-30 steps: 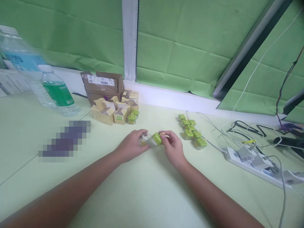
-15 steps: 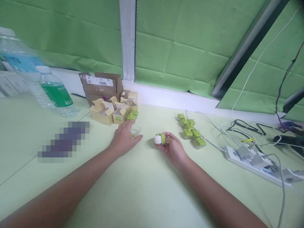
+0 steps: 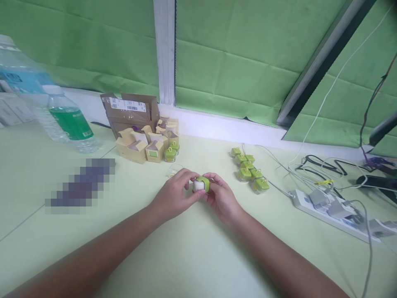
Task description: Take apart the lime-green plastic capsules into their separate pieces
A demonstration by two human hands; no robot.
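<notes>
Both hands are meeting at desk point(image 3: 198, 256) centre. Left hand point(image 3: 173, 196) and right hand point(image 3: 221, 198) are each pinching the same small green-and-white piece point(image 3: 200, 184), grip closed on it from opposite sides, apparently to steady it just above the desk. A clear little cup point(image 3: 174, 169) is sitting just beyond the left fingers, untouched. A row of green-lidded jars point(image 3: 249, 169) is lying to the right, well apart; small cartons point(image 3: 145, 147) are standing behind, near a water bottle point(image 3: 70, 120). A power strip point(image 3: 335, 211) is lying far right.
</notes>
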